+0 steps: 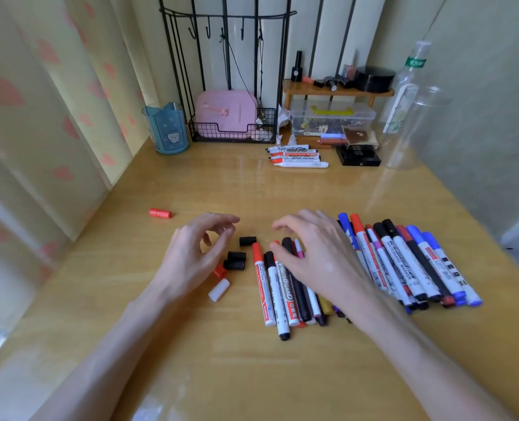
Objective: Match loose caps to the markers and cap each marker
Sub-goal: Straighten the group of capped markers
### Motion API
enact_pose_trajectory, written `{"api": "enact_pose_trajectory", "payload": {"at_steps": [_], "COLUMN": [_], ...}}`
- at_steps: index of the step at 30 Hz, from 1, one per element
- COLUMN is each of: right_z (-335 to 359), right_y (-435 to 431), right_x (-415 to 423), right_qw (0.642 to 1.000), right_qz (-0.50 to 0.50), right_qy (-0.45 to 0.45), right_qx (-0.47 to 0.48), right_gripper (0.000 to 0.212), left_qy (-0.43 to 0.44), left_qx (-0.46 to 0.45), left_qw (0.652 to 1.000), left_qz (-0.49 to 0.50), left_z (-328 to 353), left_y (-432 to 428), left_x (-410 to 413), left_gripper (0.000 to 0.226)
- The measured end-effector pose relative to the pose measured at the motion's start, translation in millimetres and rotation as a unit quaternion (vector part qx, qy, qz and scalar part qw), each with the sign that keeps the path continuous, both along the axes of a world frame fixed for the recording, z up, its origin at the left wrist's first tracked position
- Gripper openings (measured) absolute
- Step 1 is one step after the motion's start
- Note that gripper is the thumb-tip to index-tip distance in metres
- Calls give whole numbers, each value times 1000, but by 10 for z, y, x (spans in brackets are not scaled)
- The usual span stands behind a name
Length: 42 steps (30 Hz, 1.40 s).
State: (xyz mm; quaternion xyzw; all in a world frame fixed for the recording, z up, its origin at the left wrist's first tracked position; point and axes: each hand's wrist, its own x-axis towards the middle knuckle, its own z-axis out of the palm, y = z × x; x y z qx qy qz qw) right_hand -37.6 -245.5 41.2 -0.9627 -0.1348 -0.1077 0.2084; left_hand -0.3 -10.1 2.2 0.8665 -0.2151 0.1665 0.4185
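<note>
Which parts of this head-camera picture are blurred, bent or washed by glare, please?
Head view: the right hand looks slightly motion-blurred; wide-angle distortion bends the wire rack and curtain; glare streaks the glossy table near the bottom; the far markers are sharp.

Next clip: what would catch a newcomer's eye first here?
A fan of capped markers fills the near right of the desk, with the right hand over its left end. By the left hand lie loose caps, black, red and white; one red cap sits alone further left. Uncapped markers wait at the back.
</note>
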Motion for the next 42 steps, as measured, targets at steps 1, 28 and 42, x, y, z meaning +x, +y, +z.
{"api": "enact_pose_trajectory", "payload": {"at_steps": [1,28,42], "right_z": [64,-83,70], "right_y": [-2,-684,-667], "right_x": [71,2215,1883], "right_qw": [1000,985,995], "right_qz": [3,-103,-69], "right_qy": [22,88,46], "right_qx": [7,-103,-62], "right_gripper": [43,53,14], "left_qy": [4,-5,68], "left_qx": [4,79,55], "left_qw": [1000,996,994], "left_qz": [-4,39,-67], "left_z": [-8,-164,49], "left_y": [-14,169,220], "left_x": [27,243,130], "left_gripper": [22,23,26]}}
